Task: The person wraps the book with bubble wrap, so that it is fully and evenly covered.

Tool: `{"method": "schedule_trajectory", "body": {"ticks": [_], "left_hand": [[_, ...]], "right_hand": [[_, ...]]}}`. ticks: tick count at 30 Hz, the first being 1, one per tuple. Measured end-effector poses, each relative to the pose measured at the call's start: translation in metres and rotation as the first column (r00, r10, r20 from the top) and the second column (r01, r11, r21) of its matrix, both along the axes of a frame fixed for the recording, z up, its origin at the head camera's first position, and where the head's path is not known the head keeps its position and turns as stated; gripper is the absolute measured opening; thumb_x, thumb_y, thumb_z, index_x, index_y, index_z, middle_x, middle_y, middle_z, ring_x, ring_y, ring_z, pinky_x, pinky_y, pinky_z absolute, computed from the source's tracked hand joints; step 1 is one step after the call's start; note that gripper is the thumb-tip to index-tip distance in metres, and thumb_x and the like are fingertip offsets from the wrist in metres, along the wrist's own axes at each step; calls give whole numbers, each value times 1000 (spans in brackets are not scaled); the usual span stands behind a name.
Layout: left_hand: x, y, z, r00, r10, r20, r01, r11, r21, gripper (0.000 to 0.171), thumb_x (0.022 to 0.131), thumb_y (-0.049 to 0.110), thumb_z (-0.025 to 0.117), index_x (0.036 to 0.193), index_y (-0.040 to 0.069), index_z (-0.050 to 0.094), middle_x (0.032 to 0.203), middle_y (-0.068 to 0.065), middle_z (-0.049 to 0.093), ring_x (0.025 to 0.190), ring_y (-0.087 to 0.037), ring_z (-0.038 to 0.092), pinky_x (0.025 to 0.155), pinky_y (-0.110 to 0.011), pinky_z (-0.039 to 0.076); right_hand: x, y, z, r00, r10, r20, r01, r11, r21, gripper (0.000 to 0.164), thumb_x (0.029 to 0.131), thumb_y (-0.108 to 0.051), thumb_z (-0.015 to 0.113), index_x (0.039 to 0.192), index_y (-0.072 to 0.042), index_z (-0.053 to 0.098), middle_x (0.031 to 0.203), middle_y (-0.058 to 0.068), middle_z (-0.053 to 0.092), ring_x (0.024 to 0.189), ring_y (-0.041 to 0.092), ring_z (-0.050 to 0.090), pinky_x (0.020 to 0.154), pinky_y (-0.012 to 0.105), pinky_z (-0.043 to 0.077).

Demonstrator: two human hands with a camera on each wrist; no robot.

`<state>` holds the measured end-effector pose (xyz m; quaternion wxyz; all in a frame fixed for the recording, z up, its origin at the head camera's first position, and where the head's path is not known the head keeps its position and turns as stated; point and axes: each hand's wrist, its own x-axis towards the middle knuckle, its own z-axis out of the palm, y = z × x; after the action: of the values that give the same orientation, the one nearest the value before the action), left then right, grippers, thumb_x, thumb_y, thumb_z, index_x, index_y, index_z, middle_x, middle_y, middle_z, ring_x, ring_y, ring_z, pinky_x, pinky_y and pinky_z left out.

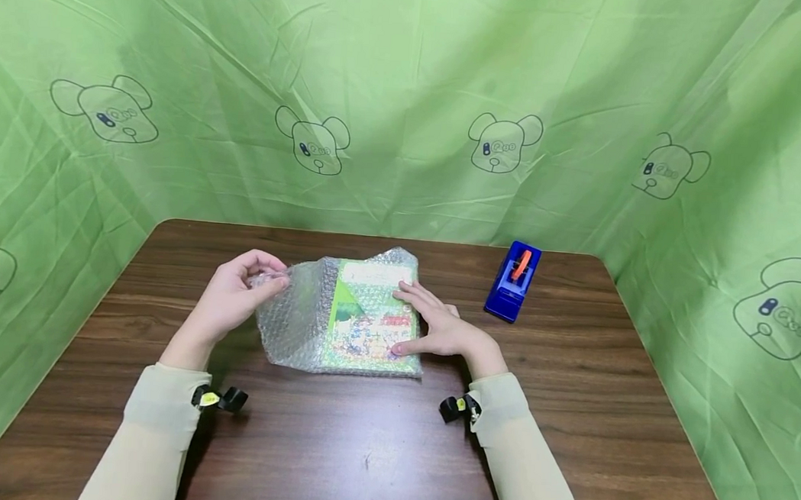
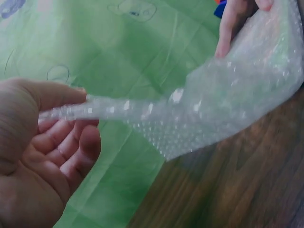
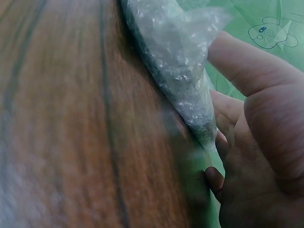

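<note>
A flat item with a green, brightly printed cover (image 1: 369, 317) lies under bubble wrap (image 1: 293, 316) on the table; whether it is a book or a thin box I cannot tell. My left hand (image 1: 238, 292) pinches the loose left end of the wrap between thumb and fingers and holds it up off the table. In the left wrist view the wrap (image 2: 209, 109) stretches from that hand (image 2: 47, 142) towards the covered item. My right hand (image 1: 440, 325) rests on the item's right side with fingers spread. The right wrist view shows its thumb against the wrap (image 3: 175, 61).
A blue tape dispenser (image 1: 510, 291) with an orange part stands at the back right of the brown wooden table (image 1: 333, 452). Green curtain (image 1: 411, 75) printed with bear-head outlines hangs behind the table and along both sides.
</note>
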<state>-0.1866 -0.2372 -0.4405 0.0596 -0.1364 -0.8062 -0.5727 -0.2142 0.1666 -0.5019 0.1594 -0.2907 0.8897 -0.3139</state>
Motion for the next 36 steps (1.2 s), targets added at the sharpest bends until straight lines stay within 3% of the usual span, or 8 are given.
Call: {"method": "schedule_trajectory", "body": {"ticks": [9,15,18,22,27,36], "left_hand": [[6,19,12,998,63,-10,-63,995,-72,19,99,12,83,110,1,73,93,-8,75,76,-9,62,62,-20,52],[11,26,15,997,14,78,-9,998,-66,27,94,10,87,113,0,71,95,-10,71,78,-12,66,64,-22,58],[13,29,17,997,-13,74,18,998,-64,21,94,8,86,108,1,72,94,-10,70,80,-14,67,67,-22,58],[15,35,18,999,16,-45,-20,996,-88,10,96,5,83,101,3,74,89,-10,71,78,-14,66,66,-19,55],[17,48,17,971,107,-212,-130,986,-100,7,96,5,84,98,6,78,82,-5,71,72,-9,63,62,-16,53],[22,77,15,941,176,-290,-191,981,-23,9,94,4,86,99,9,80,81,-3,74,72,-9,64,63,-14,53]], "right_hand": [[0,0,1,1000,2,7,-2,1000,-6,110,86,-66,86,174,-32,29,184,-12,9,169,15,0,125,79,9],[0,0,1,1000,5,3,-5,1000,-4,110,86,-65,87,174,-32,29,184,-12,9,169,16,0,125,81,8],[0,0,0,1000,3,2,-3,1000,1,110,86,-65,86,174,-33,29,184,-12,9,169,15,0,125,81,8],[-1,0,-1,1000,1,5,-1,1000,1,110,86,-66,86,174,-34,28,184,-13,9,169,13,0,125,81,8],[-1,0,-1,1000,5,5,-5,1000,-6,111,86,-66,86,175,-33,28,184,-12,8,169,14,0,125,81,9],[1,0,3,1000,5,7,-5,1000,-11,110,86,-65,87,174,-30,30,184,-9,9,169,16,1,125,81,9]]}}
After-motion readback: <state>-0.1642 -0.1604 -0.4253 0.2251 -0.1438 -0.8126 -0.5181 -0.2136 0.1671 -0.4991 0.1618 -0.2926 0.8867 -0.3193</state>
